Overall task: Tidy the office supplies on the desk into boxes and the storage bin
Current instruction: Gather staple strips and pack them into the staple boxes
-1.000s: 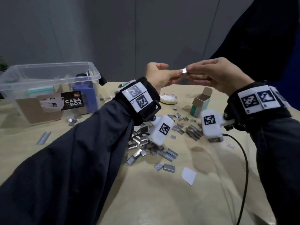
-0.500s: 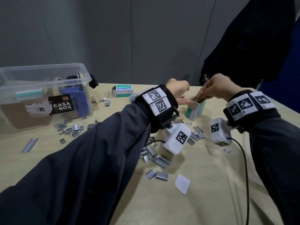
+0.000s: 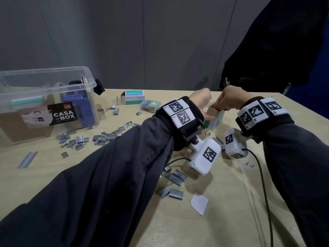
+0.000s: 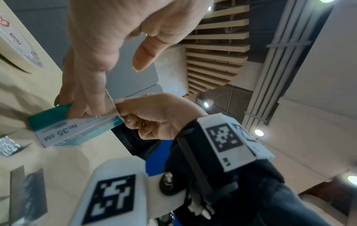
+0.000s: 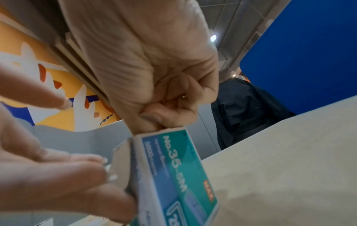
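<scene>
Both hands point(image 3: 200, 102) dropped from mid-air to the staple box point(image 3: 214, 118).

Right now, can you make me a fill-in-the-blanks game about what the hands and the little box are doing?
1. The left hand steadies the small green ____ box.
2. The number printed on that box reads No. ____.
3. The right hand is at the box's open ____.
4. The clear storage bin carries a black label that says CASA ____.

Missing words: staple; 35-5M; top; BOX
</scene>
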Available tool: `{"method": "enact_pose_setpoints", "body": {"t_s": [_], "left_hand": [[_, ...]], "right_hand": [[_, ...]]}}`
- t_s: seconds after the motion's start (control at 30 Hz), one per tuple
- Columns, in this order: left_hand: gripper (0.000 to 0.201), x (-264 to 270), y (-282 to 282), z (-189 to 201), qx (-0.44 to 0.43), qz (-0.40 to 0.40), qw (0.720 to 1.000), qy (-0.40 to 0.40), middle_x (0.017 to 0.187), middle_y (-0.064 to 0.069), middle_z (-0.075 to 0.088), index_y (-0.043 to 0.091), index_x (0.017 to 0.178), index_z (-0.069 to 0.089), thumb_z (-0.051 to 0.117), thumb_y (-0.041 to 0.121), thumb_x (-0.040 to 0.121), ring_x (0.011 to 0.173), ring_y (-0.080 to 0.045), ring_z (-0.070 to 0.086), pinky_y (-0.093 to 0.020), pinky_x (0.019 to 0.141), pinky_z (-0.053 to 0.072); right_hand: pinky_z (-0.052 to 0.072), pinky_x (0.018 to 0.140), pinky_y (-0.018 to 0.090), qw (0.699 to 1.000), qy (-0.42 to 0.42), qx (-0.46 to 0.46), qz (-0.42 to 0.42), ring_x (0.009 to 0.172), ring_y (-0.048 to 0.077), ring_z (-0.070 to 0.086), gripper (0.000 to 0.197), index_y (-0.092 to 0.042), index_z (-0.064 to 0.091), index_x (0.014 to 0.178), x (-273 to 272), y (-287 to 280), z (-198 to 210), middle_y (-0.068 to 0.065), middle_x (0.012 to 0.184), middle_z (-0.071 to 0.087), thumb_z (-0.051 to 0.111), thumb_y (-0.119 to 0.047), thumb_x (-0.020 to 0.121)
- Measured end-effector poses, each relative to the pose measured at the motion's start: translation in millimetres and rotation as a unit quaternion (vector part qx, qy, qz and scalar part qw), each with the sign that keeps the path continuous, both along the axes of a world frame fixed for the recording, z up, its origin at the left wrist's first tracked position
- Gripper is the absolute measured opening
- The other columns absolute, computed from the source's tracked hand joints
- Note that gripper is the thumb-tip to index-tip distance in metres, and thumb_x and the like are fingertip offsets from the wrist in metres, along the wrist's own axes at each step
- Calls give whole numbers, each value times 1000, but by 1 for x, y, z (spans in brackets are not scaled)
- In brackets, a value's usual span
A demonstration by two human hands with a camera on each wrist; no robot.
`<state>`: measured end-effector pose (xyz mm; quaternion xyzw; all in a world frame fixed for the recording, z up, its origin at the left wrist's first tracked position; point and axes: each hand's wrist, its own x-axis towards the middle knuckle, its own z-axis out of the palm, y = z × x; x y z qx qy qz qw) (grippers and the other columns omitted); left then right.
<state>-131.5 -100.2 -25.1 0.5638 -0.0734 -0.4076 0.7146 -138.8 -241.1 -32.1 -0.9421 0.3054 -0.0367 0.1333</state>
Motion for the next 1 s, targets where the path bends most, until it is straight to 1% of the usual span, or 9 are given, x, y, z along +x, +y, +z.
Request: {"method": "enact_pose_setpoints", "body": {"t_s": [0.07,0.13,0.3,0.4,0.5,0.6,0.7,0.83,1.0], "left_hand": [[19,-2,-2,-1,4,-1,1000,-13,106,-10,36,3,80,32,26,0,98,124,-45,47,-53,99,41],[16,-2,-3,-1,8,-3,1000,-12,121,-12,36,2,84,33,26,0,98,124,-46,48,-55,102,40],[39,2,-5,-6,31,-4,999,-25,153,-17,22,8,136,31,29,6,98,102,-45,57,-49,88,48],[45,8,9,-6,70,-31,996,-46,140,-24,34,7,143,28,36,15,99,98,-43,58,-42,82,50],[29,19,29,-3,132,-82,979,-133,121,-24,51,5,125,46,41,18,99,81,-31,61,-36,74,53],[22,34,44,-4,202,-125,935,-263,104,-16,66,2,114,56,46,13,98,80,-24,62,-32,68,54],[21,47,56,-6,285,-183,855,-393,99,-11,72,2,107,64,54,18,97,80,-22,67,-28,65,57],[20,58,73,-5,326,-198,806,-452,92,-8,74,2,104,67,62,18,94,80,-20,71,-31,68,59],[14,49,81,-9,296,-252,728,-564,82,-1,71,13,97,73,64,7,88,72,-12,67,-23,61,56]], "right_hand": [[56,88,38,1000,4,-3,-4,81,22,65,26,-5,77,93,2,0,-2,6,73,68,76,-27,80],[57,88,39,1000,11,-13,-10,87,25,69,25,-7,77,92,3,0,-2,6,80,70,76,-29,80],[58,83,37,999,18,-35,-30,84,24,70,21,-10,76,86,1,1,-2,6,81,71,77,-29,78],[58,82,38,998,18,-39,-37,83,25,69,29,-10,76,90,-3,4,3,7,83,71,82,-33,72],[58,82,45,995,-27,-88,-49,87,30,67,43,-13,74,96,-14,8,20,9,93,70,89,-37,63],[58,70,37,997,-31,-76,-15,78,25,67,40,-7,75,87,-30,19,37,7,82,71,88,-38,65],[42,45,18,993,107,-11,40,50,6,61,25,-5,78,78,-44,39,36,-2,65,73,84,-29,74],[53,75,29,969,235,-13,69,86,23,73,28,-4,75,93,-43,58,21,6,84,77,80,-27,80],[56,90,37,952,271,-103,96,90,25,69,29,-5,67,97,-33,69,3,5,86,69,79,-26,81]]}}
